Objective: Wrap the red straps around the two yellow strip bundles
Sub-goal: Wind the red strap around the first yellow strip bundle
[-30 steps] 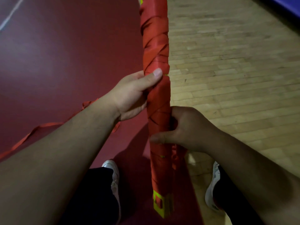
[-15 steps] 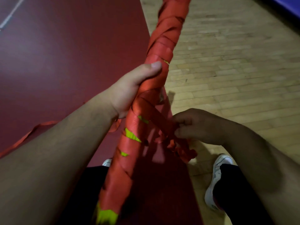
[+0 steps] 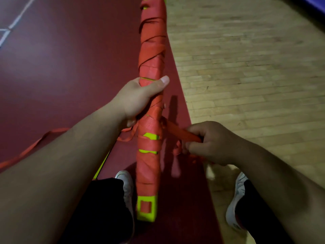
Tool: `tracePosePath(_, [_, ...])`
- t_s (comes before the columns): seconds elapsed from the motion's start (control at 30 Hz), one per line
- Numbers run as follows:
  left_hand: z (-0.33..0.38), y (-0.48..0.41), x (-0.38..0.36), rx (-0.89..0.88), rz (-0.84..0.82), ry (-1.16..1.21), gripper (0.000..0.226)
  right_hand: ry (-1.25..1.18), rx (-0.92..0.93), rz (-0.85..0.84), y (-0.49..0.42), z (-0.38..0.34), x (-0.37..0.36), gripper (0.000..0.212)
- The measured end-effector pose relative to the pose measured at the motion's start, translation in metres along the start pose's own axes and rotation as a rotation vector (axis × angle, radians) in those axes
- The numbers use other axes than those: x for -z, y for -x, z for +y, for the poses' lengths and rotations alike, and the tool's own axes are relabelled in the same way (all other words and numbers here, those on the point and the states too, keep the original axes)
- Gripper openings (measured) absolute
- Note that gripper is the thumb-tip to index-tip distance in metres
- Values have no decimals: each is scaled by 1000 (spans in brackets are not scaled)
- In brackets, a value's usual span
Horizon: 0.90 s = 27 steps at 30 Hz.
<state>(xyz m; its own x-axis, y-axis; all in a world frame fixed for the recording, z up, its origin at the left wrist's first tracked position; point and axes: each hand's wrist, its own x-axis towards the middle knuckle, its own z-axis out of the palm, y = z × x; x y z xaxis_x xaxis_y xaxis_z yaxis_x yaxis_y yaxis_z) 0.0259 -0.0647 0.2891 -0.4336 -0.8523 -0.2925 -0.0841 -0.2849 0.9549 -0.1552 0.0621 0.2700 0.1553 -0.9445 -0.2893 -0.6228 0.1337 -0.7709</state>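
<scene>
Holding the yellow strip bundle [image 3: 149, 136] roughly upright, the left hand [image 3: 139, 97] curls round its middle. The right hand [image 3: 209, 143] pinches the red strap [image 3: 182, 132] taut just beside it. Risk: slack lets turns loosen; yellow gaps below suggest uneven overlap.

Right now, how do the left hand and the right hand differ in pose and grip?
The left hand grips the wrapped bundle itself, thumb across its front; the right hand pinches only the red strap beside it. The left hand sits higher, the right hand lower and aside. Both hold something red.
</scene>
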Motion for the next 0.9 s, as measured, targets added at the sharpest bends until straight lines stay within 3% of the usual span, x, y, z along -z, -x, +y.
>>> tracePosePath(0.1, [-1,-5,0,-29,81,47,24,19,-12,91,-5,-1,-8,9])
tracePosePath(0.23, [-10,-14,5,-39,117,14,33,90,-24,241,-7,-10,-7,30])
tracePosePath(0.33, [-13,-18,2,34,102,37,33,114,-41,240,-6,-15,-6,33])
tracePosePath(0.4, [-15,-22,2,114,86,97,51,165,-42,217,-5,-16,-7,32])
tracePosePath(0.53, [-23,-24,-1,75,79,107,50,236,-96,215,-1,-18,-17,35])
tracePosePath(0.73, [-28,-24,-26,-94,420,-49,54,340,-191,310,-3,-28,-35,66])
tracePosePath(0.83, [-29,-21,-39,-29,397,50,46,379,-181,269,-4,-30,-45,72])
tracePosePath(0.9, [-26,-21,-42,33,330,141,45,388,-176,278,-4,-29,-49,65])
